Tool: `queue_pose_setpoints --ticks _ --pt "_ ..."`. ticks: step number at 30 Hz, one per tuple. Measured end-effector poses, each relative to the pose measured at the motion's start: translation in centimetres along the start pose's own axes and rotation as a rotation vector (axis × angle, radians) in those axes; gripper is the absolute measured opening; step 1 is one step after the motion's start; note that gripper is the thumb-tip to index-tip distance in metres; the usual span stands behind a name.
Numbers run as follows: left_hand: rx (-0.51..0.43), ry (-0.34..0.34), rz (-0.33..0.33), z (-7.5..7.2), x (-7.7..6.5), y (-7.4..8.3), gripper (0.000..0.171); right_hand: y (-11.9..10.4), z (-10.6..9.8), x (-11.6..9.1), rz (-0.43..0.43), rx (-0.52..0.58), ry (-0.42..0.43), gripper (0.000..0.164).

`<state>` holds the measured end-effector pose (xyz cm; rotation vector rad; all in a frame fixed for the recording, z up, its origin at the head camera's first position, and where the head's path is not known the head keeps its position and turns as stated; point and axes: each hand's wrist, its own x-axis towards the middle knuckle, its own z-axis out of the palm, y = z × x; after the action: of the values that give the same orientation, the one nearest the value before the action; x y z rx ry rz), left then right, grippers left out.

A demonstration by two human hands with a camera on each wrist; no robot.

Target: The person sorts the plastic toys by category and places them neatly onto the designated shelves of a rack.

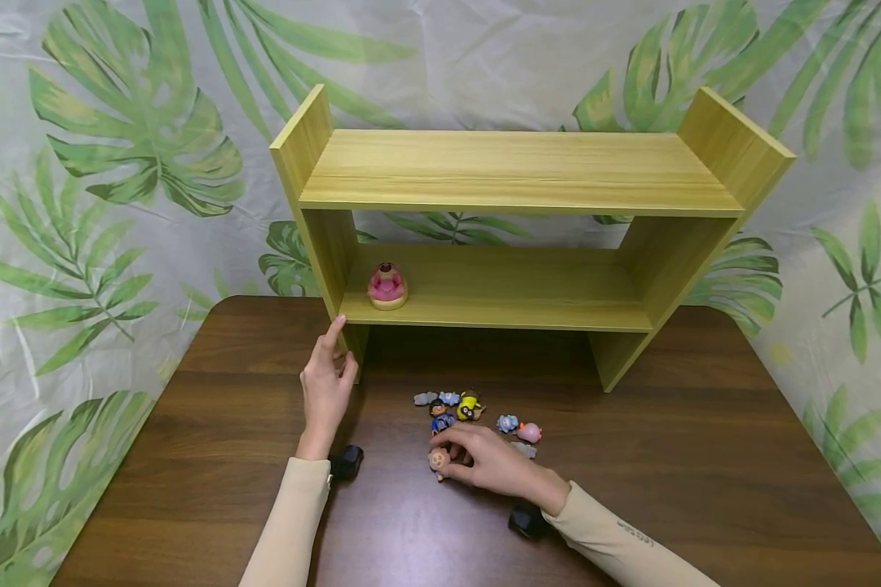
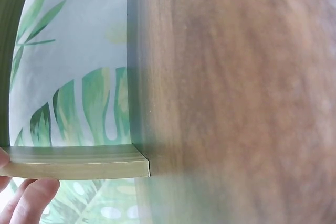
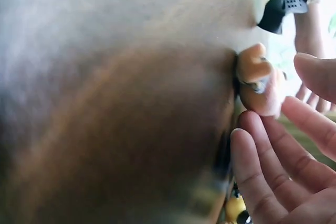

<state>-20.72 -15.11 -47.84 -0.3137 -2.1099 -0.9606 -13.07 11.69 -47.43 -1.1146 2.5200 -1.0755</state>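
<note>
From where I'm standing it's early days, I'd say: the pink toy (image 1: pixel 387 289) sits inside the shelf (image 1: pixel 524 209), at the left end of its middle board (image 1: pixel 514 285), and the rest, like the yellow toy (image 1: pixel 468 406) and the blue toy (image 1: pixel 507 423), lie on the table (image 1: pixel 705 424) in front of the shelf. The peach toy (image 1: pixel 438 459) is down there too, with the right hand (image 1: pixel 488 458) curved around it. Fingertips touch it, but I can't tell if that's a proper pinch. The left hand (image 1: pixel 326 391) has its index stretched to the shelf's left side, other fingers loosely bent (steadying it, maybe?). Loads of open room along the shelf's middle board, right of the pink toy. Mind that board's front edge, though, and the top board (image 1: pixel 514 167) overhanging it.
</note>
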Motion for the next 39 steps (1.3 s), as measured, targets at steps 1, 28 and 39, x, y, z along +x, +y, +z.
queue_pose_setpoints --ticks 1,28,39 --pt "0.0 0.001 0.002 0.0 0.0 0.0 0.072 0.0 0.1 0.0 -0.001 -0.01 0.0 0.032" --pt "0.009 0.006 -0.015 -0.1 0.0 0.0 0.071 -0.2 0.3 0.0 -0.029 0.038 0.064 0.021" --pt "0.007 0.005 -0.008 0.0 -0.1 0.0 0.071 -0.8 -1.1 0.0 -0.032 0.163 0.104 0.021"
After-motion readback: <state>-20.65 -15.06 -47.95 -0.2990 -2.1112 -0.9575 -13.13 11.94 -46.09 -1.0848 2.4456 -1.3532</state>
